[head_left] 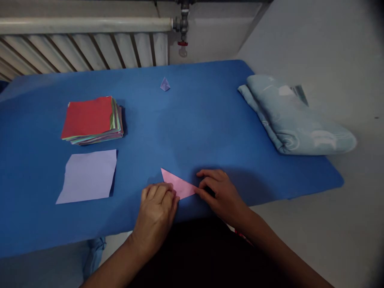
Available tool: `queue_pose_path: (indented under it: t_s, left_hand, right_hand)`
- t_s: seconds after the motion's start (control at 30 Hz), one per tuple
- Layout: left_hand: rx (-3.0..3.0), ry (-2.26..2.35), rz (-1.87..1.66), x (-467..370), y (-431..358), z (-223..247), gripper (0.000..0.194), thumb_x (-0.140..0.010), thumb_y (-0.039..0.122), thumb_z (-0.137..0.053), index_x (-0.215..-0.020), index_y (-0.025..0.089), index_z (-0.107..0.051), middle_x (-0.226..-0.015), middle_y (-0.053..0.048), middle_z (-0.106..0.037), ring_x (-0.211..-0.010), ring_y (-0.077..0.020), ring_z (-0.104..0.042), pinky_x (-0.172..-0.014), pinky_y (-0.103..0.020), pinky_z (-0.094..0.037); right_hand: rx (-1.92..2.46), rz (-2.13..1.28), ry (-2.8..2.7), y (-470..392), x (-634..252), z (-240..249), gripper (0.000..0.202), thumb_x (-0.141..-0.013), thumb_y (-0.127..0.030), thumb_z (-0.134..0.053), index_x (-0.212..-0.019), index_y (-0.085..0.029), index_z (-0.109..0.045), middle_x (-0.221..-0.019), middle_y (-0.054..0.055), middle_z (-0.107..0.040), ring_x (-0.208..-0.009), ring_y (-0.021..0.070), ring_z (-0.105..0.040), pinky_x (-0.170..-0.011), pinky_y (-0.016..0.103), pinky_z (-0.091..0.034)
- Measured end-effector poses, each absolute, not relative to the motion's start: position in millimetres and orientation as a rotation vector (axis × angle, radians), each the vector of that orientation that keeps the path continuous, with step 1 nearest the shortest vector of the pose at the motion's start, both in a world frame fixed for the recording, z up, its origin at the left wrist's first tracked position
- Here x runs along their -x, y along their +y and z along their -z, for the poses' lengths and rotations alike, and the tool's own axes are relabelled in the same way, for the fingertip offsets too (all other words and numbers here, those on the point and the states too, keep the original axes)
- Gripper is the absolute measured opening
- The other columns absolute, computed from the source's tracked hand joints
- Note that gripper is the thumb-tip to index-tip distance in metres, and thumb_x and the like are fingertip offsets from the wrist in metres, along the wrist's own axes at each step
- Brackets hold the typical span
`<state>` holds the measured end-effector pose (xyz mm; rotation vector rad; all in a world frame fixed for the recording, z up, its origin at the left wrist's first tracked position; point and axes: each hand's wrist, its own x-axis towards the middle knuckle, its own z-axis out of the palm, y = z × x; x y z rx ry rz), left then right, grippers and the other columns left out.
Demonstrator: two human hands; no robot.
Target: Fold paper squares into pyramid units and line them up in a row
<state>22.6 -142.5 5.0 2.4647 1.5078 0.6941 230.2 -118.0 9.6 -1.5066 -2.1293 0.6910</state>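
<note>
Left hand [157,212] grasped the triangular pink paper [183,188], fingers curled over its left part; right hand [222,196] touched its right tip, couldn't tell if pinching. Paper lay near blue table's [192,128] front edge, right of purple sheet [90,177].

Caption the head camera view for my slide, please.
Left hand and right hand on folded pink paper at a blue table, with a red-topped paper stack to the left.
</note>
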Motion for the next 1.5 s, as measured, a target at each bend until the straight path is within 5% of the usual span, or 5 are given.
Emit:
queue_pose_path:
  t_s: [0.27, 0.5, 0.97, 1.23, 1.5]
  left_hand:
    - [-2.468, 1.530, -0.698, -18, -141, -1, 0.009, -0.091, 0.016, -0.053, -0.089, 0.017, -0.061, -0.099, -0.008, -0.067, -0.091, -0.0224, -0.058, -0.081, -0.040, -0.042]
    - [-2.654, 1.346, -0.637, -8, -140, 3, 0.033, -0.092, 0.012, -0.046, -0.118, 0.027, -0.061, -0.104, -0.008, -0.063, -0.099, -0.0238, -0.056, -0.083, -0.042, -0.043]
    - [-2.684, 1.203, -0.738, 6, -149, 5, 0.029, -0.089, 0.007, -0.048, -0.109, 0.019, -0.064, -0.112, -0.013, -0.062, -0.106, -0.0251, -0.056, -0.089, -0.047, -0.046]
    - [-2.519, 1.298, -0.831, 14, -149, 3, 0.030, -0.089, 0.007, -0.049, -0.112, 0.020, -0.062, -0.111, -0.011, -0.063, -0.104, -0.0231, -0.059, -0.088, -0.042, -0.049]
    - [-1.486, 1.487, -0.982, 11, -111, -2, 0.031, -0.085, 0.036, -0.061, -0.111, 0.020, -0.058, -0.097, -0.007, -0.069, -0.083, -0.0178, -0.066, -0.072, -0.034, -0.056]
  right_hand:
    - [1.542, -0.692, -2.136, -119, -229, -10, 0.008, -0.085, -0.020, -0.061, -0.076, -0.020, -0.061, -0.111, 0.006, -0.064, -0.104, 0.0227, -0.056, -0.089, 0.040, -0.037]
    - [1.556, -0.717, -2.140, -120, -224, -17, 0.013, -0.084, -0.012, -0.053, -0.087, -0.021, -0.062, -0.111, 0.006, -0.064, -0.106, 0.0229, -0.054, -0.088, 0.040, -0.036]
    - [1.587, -0.636, -2.407, -116, -209, -30, 0.029, -0.086, -0.019, -0.056, -0.114, -0.016, -0.059, -0.102, 0.010, -0.066, -0.091, 0.0240, -0.058, -0.079, 0.037, -0.037]
    - [1.711, -0.806, -2.387, -104, -195, -37, 0.003, -0.078, -0.016, -0.060, -0.077, -0.018, -0.059, -0.077, 0.003, -0.064, -0.073, 0.0171, -0.055, -0.070, 0.032, -0.030]
    - [1.586, -1.159, -1.919, -99, -201, -40, 0.015, -0.080, -0.020, -0.057, -0.066, -0.019, -0.051, -0.062, -0.005, -0.051, -0.062, 0.0117, -0.046, -0.065, 0.027, -0.033]
